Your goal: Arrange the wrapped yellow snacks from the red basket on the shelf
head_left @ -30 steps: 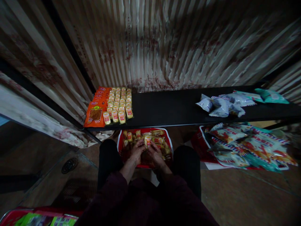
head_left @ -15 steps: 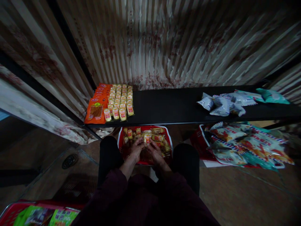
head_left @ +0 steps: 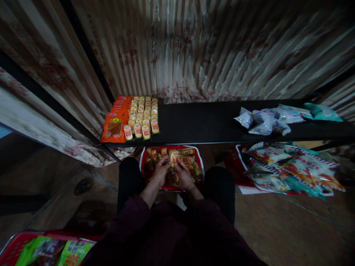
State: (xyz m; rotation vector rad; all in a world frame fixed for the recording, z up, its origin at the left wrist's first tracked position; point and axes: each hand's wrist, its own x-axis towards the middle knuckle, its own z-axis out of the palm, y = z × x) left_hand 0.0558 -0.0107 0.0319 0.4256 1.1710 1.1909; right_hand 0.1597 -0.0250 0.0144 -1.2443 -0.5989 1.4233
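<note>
A small yellow packet with a red label (head_left: 173, 157) is held upright between my two hands, above a red basket with a white rim (head_left: 202, 162). My left hand (head_left: 161, 172) has its fingertips closed on the packet's left side. On the other side, the fingers of my right hand (head_left: 184, 175) grip it too. Several similar yellow packets (head_left: 186, 152) lie loose in the basket. On the black shelf (head_left: 194, 123), rows of the same yellow packets (head_left: 142, 116) stand beside orange snack bags (head_left: 114, 127).
Silver-blue bags (head_left: 263, 122) and a teal bag (head_left: 324, 112) lie at the shelf's right. Below them a red basket (head_left: 239, 170) is heaped with printed bags (head_left: 310, 168). Another red basket (head_left: 16, 242) with green packs (head_left: 73, 253) is at the lower left. Striped curtain (head_left: 180, 55) hangs behind.
The view has shifted slightly. Both hands and the held packet have moved up a little relative to the basket; the packet is still between them.
</note>
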